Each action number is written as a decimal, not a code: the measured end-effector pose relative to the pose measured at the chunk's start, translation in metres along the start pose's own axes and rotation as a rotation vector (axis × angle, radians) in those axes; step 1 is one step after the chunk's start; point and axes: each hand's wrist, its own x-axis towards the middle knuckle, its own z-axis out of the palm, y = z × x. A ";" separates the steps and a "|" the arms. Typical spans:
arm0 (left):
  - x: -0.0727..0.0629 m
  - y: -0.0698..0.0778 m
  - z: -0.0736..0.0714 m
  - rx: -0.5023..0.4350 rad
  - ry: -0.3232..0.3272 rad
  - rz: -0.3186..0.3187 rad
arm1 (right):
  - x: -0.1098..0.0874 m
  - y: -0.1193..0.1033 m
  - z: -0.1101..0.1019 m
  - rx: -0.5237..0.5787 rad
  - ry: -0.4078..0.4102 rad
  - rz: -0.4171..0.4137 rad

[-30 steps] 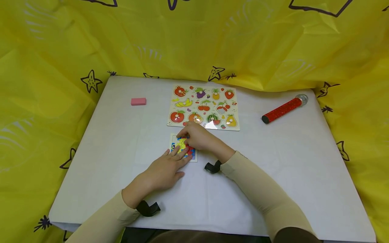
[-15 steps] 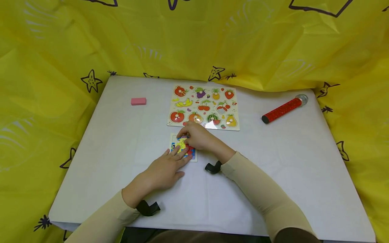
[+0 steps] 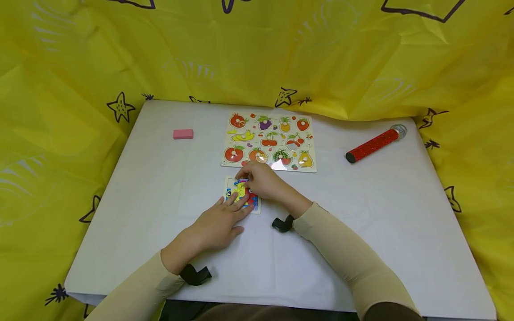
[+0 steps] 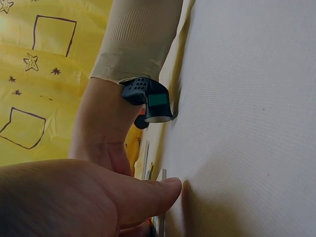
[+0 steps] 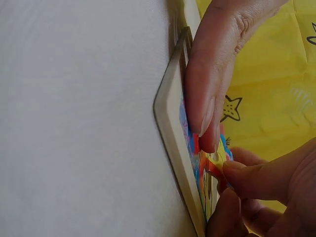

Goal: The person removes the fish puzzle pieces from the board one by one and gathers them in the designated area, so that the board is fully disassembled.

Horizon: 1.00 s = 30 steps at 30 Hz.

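A small jigsaw puzzle board (image 3: 259, 210) with a pale frame and a blue, yellow and red picture lies at the middle of the table. My left hand (image 3: 218, 223) rests on its near part, fingers straight and spread, pressing the picture. At the far edge, my right hand (image 3: 263, 179) pinches a colourful puzzle piece (image 5: 217, 157) between thumb and fingers. In the right wrist view this piece stands tilted up from the board's surface. Fingers of both hands hide much of the picture. The left wrist view shows my left thumb (image 4: 153, 195) close over the white cloth.
Just beyond the small board lies a larger fruit peg puzzle (image 3: 257, 133). A pink block (image 3: 183, 134) sits at the back left, and a red glittery microphone (image 3: 375, 144) at the back right. Yellow curtain (image 3: 257, 58) surrounds the white table (image 3: 152, 178).
My right hand shifts very slightly to the right, and the piece in its fingers turns a little, with more of its blue and pink end showing. The left hand stays in place.
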 end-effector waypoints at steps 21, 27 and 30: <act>0.001 0.000 0.001 0.006 -0.005 -0.009 | 0.000 0.007 -0.004 -0.077 -0.079 -0.058; 0.001 0.001 0.001 0.001 -0.008 -0.008 | 0.001 0.006 -0.001 -0.096 -0.047 -0.062; 0.001 0.001 0.001 -0.001 -0.008 -0.010 | 0.001 0.006 0.001 -0.068 -0.028 -0.054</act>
